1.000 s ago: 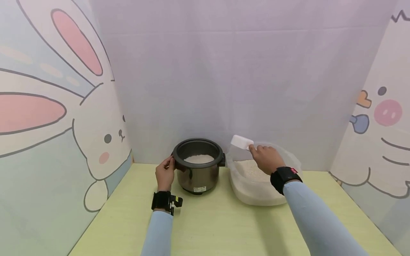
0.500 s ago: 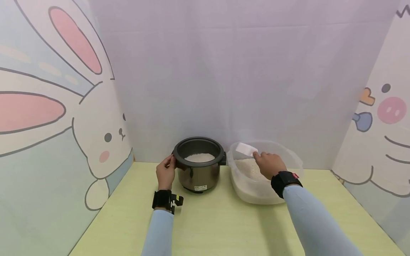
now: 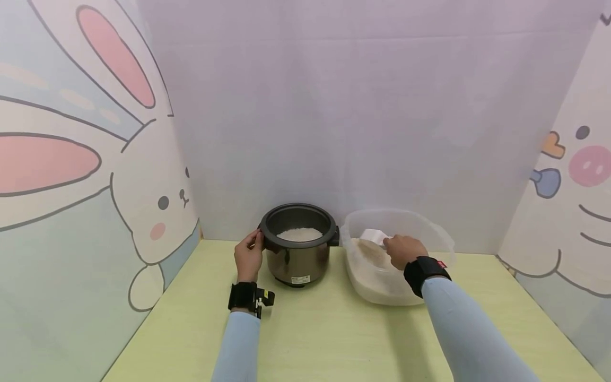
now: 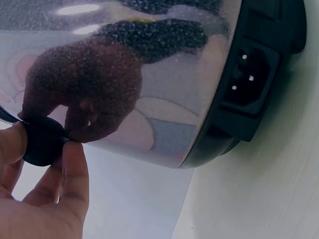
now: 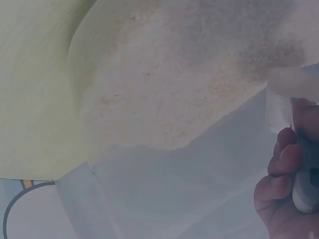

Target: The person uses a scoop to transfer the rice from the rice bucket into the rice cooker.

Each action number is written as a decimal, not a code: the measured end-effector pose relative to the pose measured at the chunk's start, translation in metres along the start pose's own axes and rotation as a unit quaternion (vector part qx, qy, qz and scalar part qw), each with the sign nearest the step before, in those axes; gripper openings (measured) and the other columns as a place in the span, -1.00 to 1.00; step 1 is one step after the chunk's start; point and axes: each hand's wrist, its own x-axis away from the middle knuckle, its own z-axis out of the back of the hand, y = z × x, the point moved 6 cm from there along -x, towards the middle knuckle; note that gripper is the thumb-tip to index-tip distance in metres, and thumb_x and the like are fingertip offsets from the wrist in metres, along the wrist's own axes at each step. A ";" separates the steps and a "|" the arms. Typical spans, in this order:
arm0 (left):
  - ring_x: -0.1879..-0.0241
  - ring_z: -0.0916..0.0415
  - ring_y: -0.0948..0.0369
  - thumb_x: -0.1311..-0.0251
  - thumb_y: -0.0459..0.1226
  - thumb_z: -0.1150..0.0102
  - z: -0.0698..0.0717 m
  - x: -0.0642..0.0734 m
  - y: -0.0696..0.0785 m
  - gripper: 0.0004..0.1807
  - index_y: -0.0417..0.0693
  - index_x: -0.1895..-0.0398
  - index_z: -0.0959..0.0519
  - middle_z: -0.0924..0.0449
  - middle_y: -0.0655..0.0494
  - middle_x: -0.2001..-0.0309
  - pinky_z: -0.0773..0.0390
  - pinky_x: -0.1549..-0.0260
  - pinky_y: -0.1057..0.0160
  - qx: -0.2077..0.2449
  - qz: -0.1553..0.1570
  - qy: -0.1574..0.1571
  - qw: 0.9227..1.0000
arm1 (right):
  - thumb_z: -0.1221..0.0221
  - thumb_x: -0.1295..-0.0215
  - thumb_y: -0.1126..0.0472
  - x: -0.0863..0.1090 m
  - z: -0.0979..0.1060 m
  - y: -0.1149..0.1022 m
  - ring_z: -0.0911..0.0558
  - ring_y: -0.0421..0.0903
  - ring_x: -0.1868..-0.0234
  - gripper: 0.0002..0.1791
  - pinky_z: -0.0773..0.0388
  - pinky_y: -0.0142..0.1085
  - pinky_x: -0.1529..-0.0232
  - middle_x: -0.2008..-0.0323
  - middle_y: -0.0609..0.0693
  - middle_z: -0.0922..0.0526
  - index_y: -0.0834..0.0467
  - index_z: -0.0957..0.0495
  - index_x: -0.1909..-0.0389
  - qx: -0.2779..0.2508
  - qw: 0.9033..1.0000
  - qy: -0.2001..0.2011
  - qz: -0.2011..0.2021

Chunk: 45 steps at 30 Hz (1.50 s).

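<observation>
A dark metallic rice cooker (image 3: 281, 265) stands lidless at the back, with white rice (image 3: 299, 234) inside its pot. At its left side my left hand (image 3: 248, 261) pinches the black side handle (image 4: 45, 144) between thumb and fingers. Right of the cooker sits a translucent plastic bin (image 3: 436, 239) partly filled with rice (image 3: 369, 254). My right hand (image 3: 406, 250) is over the bin, its fingers curled round the handle of a white scoop (image 3: 373, 236). The scoop's cup is below the bin's rim, at the rice; whether it holds grains cannot be seen.
Everything stands on a pale green table (image 3: 329, 339). A plain lilac backdrop (image 3: 324, 127) rises right behind the cooker and bin. Cartoon-printed panels flank the table on both sides. A power socket (image 4: 249, 77) shows low on the cooker's body.
My right hand has lowered the scoop from above the bin's rim down to the rice, shifting slightly right. My left hand keeps its hold on the cooker's handle.
</observation>
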 end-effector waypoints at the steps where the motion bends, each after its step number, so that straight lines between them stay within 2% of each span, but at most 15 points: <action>1: 0.17 -0.72 0.03 -0.47 -0.31 -0.17 0.000 0.000 0.000 -0.72 -0.21 -0.14 -0.69 -0.69 -0.23 0.04 -0.71 0.21 0.44 -0.001 0.000 0.001 1.000 | -0.26 -0.34 0.40 0.000 -0.001 0.000 -0.58 0.05 0.52 -0.96 -0.62 -0.08 0.49 0.48 0.08 -0.59 0.24 -0.60 0.25 -0.002 1.000 -0.005 -0.002; 5: 0.19 -0.72 0.07 -0.47 -0.32 -0.17 -0.001 -0.001 0.000 -0.72 -0.21 -0.14 -0.69 -0.69 -0.24 0.04 -0.71 0.21 0.44 0.006 0.002 -0.001 1.000 | -0.24 -0.35 0.41 0.000 -0.003 0.003 -0.58 0.04 0.51 -0.94 -0.61 -0.08 0.48 0.48 0.06 -0.59 0.21 -0.59 0.31 -0.008 1.000 -0.017 -0.015; 11: 0.23 -0.71 0.15 -0.46 -0.32 -0.18 -0.001 0.000 0.001 -0.72 -0.21 -0.14 -0.69 -0.69 -0.23 0.04 -0.71 0.21 0.44 0.011 0.003 -0.001 1.000 | -0.20 -0.40 0.39 0.000 -0.009 0.008 -0.56 0.00 0.50 -0.93 -0.56 -0.10 0.46 0.44 0.06 -0.61 0.19 -0.63 0.26 -0.043 0.998 -0.038 -0.026; 16: 0.22 -0.71 0.14 -0.47 -0.32 -0.18 0.000 0.000 -0.001 -0.72 -0.20 -0.14 -0.69 -0.69 -0.23 0.05 -0.70 0.22 0.46 0.008 0.006 -0.002 1.000 | -0.16 -0.45 0.36 -0.001 -0.019 0.011 -0.46 -0.06 0.54 -0.89 -0.41 -0.18 0.45 0.48 0.04 -0.56 0.21 -0.63 0.29 -0.085 0.995 -0.055 -0.015; 19: 0.21 -0.71 0.14 -0.47 -0.31 -0.18 -0.001 0.000 -0.001 -0.72 -0.21 -0.14 -0.69 -0.68 -0.24 0.04 -0.70 0.21 0.46 0.010 0.008 -0.004 1.000 | -0.12 -0.49 0.33 -0.002 -0.024 0.013 -0.39 -0.08 0.55 -0.84 -0.33 -0.21 0.42 0.51 0.00 -0.51 0.18 -0.61 0.33 -0.111 0.991 -0.067 -0.022; 23: 0.22 -0.71 0.14 -0.47 -0.31 -0.18 -0.001 0.000 0.000 -0.71 -0.21 -0.14 -0.69 -0.69 -0.23 0.04 -0.70 0.22 0.46 0.010 0.009 -0.004 1.000 | -0.11 -0.48 0.34 0.001 -0.019 0.010 -0.30 -0.11 0.55 -0.75 -0.25 -0.25 0.43 0.56 -0.01 -0.40 0.13 -0.49 0.47 -0.164 0.984 -0.069 -0.019; 27: 0.20 -0.72 0.13 -0.47 -0.30 -0.17 0.000 0.000 0.000 -0.71 -0.20 -0.14 -0.69 -0.69 -0.24 0.04 -0.69 0.22 0.47 0.010 0.011 -0.005 1.000 | -0.12 -0.43 0.38 0.004 -0.016 0.005 -0.21 -0.16 0.55 -0.64 -0.17 -0.30 0.43 0.59 -0.08 -0.27 0.07 -0.32 0.58 -0.224 0.972 -0.073 -0.008; 29: 0.20 -0.72 0.13 -0.47 -0.29 -0.17 0.000 0.000 0.000 -0.71 -0.20 -0.14 -0.69 -0.68 -0.24 0.04 -0.69 0.21 0.47 0.010 0.011 -0.006 1.000 | -0.12 -0.43 0.39 0.005 -0.015 0.004 -0.19 -0.17 0.55 -0.64 -0.17 -0.30 0.42 0.58 -0.09 -0.28 0.08 -0.32 0.58 -0.240 0.968 -0.077 -0.002; 32: 0.20 -0.72 0.13 -0.47 -0.29 -0.17 0.000 0.000 -0.001 -0.71 -0.20 -0.14 -0.69 -0.68 -0.24 0.04 -0.69 0.21 0.47 0.010 0.008 -0.006 1.000 | -0.12 -0.42 0.40 0.006 -0.013 0.004 -0.25 -0.15 0.53 -0.77 -0.21 -0.29 0.41 0.48 0.01 -0.50 0.22 -0.52 0.48 -0.246 0.966 -0.082 0.002; 34: 0.20 -0.72 0.12 -0.47 -0.29 -0.17 0.000 0.000 0.000 -0.71 -0.20 -0.14 -0.69 -0.68 -0.24 0.04 -0.69 0.22 0.47 0.011 0.006 -0.006 1.000 | -0.12 -0.42 0.40 0.007 -0.011 0.003 -0.32 -0.13 0.49 -0.86 -0.26 -0.28 0.39 0.32 0.16 -0.64 0.33 -0.64 0.28 -0.244 0.966 -0.089 -0.002; 37: 0.19 -0.72 0.09 -0.47 -0.28 -0.18 0.001 0.001 0.000 -0.71 -0.21 -0.14 -0.69 -0.68 -0.24 0.04 -0.68 0.23 0.48 0.010 0.001 -0.006 1.000 | -0.13 -0.42 0.39 0.009 -0.009 0.002 -0.41 -0.11 0.43 -0.77 -0.32 -0.28 0.35 0.10 0.33 -0.68 0.43 -0.67 0.05 -0.246 0.964 -0.097 -0.015; 39: 0.19 -0.72 0.09 -0.47 -0.29 -0.18 0.001 0.001 0.000 -0.71 -0.22 -0.13 -0.69 -0.67 -0.25 0.04 -0.67 0.23 0.49 0.012 -0.001 -0.006 1.000 | -0.15 -0.41 0.39 0.009 -0.007 0.001 -0.44 -0.09 0.41 -0.74 -0.35 -0.28 0.34 0.07 0.35 -0.68 0.45 -0.66 0.00 -0.241 0.966 -0.097 -0.012; 45: 0.20 -0.72 0.13 -0.47 -0.30 -0.19 0.001 0.001 0.000 -0.71 -0.23 -0.13 -0.69 -0.68 -0.26 0.03 -0.67 0.23 0.50 0.016 -0.005 -0.008 1.000 | -0.18 -0.39 0.37 0.010 -0.006 -0.003 -0.44 -0.11 0.42 -0.73 -0.36 -0.31 0.36 0.12 0.30 -0.71 0.44 -0.67 0.00 -0.238 0.966 -0.096 0.009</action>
